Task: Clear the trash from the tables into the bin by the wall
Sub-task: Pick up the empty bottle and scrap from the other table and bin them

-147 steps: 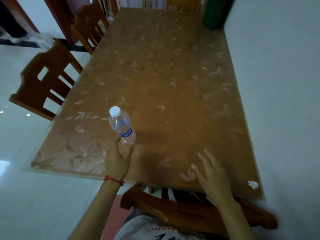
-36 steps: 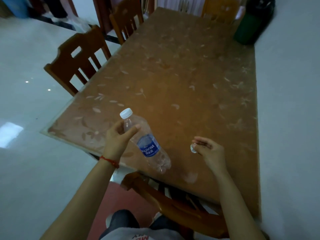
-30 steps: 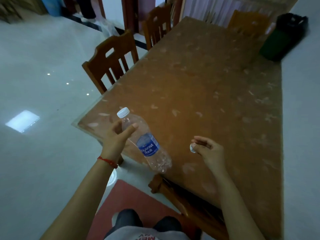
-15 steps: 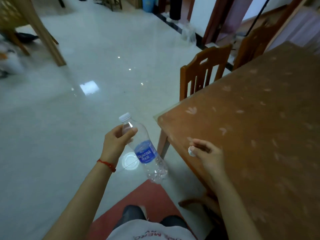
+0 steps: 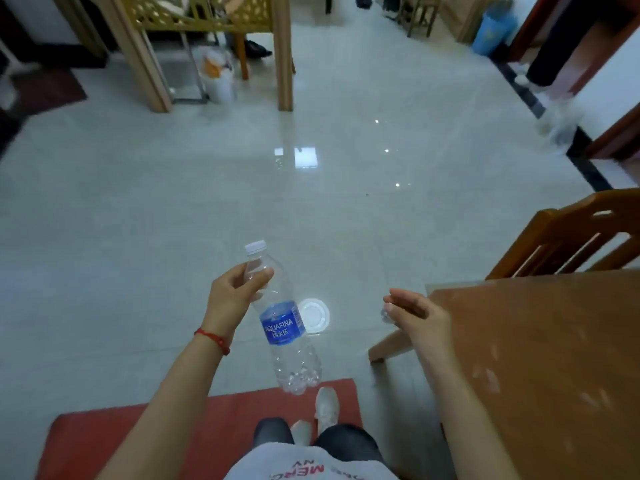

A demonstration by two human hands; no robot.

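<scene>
The plastic bottle [image 5: 282, 323] hangs in the air over the floor, cap up and bottom tilted toward the person, held at its neck by the left hand [image 5: 233, 296], whose thumb and fingers are closed around it just under the white cap. It looks empty, so I judge it very light, thin-walled and easy to dent; the stiff neck is a good place to hold it. The right hand [image 5: 414, 315] is closed in a pinch on a small white scrap [image 5: 385, 312], probably paper, soft and nearly weightless, which could slip out if the fingers loosen. Compared with half a second ago, the view has turned away from the table [image 5: 540, 358], which now shows only at the right edge behind the right hand, and open floor lies ahead, with a blue bin [image 5: 493, 29] far off near the wall.
</scene>
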